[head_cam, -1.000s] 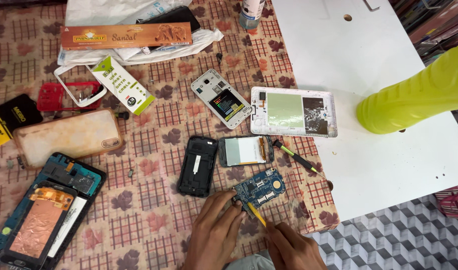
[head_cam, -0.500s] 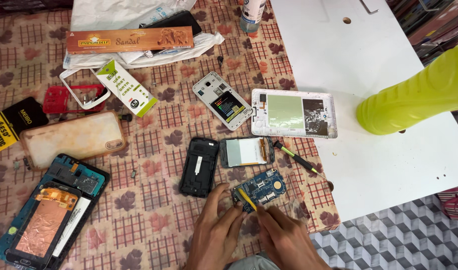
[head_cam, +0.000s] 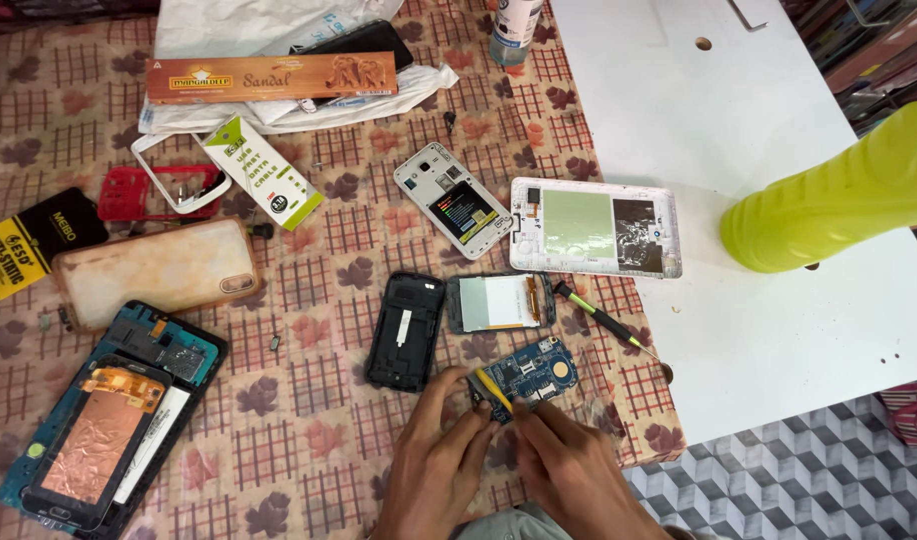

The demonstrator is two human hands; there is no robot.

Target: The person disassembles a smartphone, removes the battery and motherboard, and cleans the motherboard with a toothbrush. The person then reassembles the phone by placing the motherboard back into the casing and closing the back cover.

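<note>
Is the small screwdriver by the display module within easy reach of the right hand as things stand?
Probably yes: the screwdriver lies bare on the cloth just beyond the blue circuit board where the right hand works, with nothing lying across it.

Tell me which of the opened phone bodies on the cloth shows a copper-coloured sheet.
The black-and-teal phone frame at the cloth's near left corner. Its middle is covered by a crinkled copper sheet; the white phone and the white tablet back show none.
</note>
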